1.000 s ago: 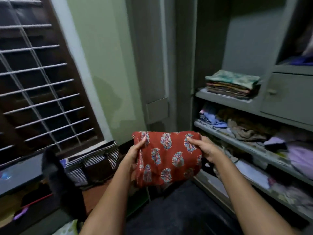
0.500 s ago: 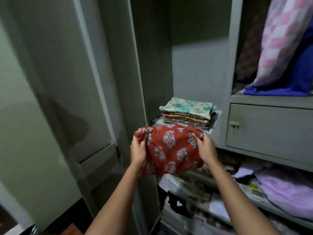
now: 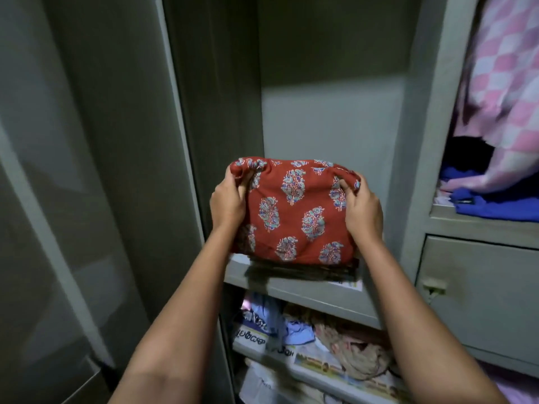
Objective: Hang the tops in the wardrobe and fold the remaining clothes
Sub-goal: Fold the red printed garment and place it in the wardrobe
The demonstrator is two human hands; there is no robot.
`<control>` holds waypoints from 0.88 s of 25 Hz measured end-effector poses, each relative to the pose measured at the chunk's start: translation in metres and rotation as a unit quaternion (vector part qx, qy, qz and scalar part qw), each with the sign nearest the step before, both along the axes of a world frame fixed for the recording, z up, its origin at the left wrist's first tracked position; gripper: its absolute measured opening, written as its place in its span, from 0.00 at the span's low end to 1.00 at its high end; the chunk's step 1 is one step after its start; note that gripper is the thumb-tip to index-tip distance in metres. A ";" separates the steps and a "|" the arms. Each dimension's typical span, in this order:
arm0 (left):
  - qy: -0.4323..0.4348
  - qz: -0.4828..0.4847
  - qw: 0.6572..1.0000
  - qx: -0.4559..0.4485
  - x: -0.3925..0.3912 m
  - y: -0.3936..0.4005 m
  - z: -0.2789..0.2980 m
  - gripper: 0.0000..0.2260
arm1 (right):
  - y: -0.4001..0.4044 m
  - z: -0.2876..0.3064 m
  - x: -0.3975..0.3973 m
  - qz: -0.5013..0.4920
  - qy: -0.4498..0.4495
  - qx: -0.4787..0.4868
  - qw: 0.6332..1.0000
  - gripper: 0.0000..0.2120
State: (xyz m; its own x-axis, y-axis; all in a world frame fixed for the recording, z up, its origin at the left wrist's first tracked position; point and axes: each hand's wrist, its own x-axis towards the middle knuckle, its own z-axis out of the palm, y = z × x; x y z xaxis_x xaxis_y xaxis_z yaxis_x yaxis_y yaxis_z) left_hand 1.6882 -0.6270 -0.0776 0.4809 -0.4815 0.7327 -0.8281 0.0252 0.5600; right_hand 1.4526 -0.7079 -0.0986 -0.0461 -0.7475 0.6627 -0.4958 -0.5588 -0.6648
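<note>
A folded red garment (image 3: 294,211) with a blue and white floral print lies on top of a stack of folded clothes (image 3: 303,271) on a grey wardrobe shelf (image 3: 294,290). My left hand (image 3: 229,201) grips its left edge and my right hand (image 3: 360,208) grips its right edge, thumbs pinching the far corners. The stack underneath is mostly hidden by the red garment.
The open wardrobe door (image 3: 87,185) stands at the left. A drawer with a small handle (image 3: 478,295) is at the right, and above it a pink checked cloth (image 3: 501,97) and blue cloth (image 3: 495,208). The lower shelf holds loose clothes (image 3: 344,342) on newspaper.
I have turned toward the wardrobe and carried the red garment up and forward from chest height onto the stack on the shelf. Both hands keep their grip.
</note>
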 end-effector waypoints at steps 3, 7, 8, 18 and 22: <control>0.082 -0.163 0.983 -0.030 0.028 -0.046 0.016 0.13 | -0.028 0.019 0.010 0.016 -0.016 0.025 0.999 0.19; 0.104 -0.262 0.959 -0.008 0.051 -0.099 0.030 0.14 | -0.072 0.033 0.010 0.060 -0.032 0.086 0.994 0.18; 0.121 -0.281 0.952 0.018 0.056 -0.116 0.030 0.15 | -0.087 0.034 0.010 0.060 -0.024 0.109 0.992 0.18; 0.125 -0.239 0.903 0.334 0.061 -0.221 -0.066 0.19 | -0.173 -0.051 0.012 0.016 0.106 0.330 0.938 0.19; 0.210 -0.282 0.881 0.316 0.062 -0.228 -0.036 0.19 | -0.179 -0.014 0.016 -0.004 0.077 0.336 0.939 0.19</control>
State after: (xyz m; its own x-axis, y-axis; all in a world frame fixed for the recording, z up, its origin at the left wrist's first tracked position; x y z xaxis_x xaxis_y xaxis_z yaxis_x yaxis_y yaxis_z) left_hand 1.7502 -0.8548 -0.1133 0.2005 -0.9786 0.0467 -0.4997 -0.0611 0.8641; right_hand 1.4688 -0.8872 -0.1122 0.0039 -0.9992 0.0407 -0.6166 -0.0345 -0.7866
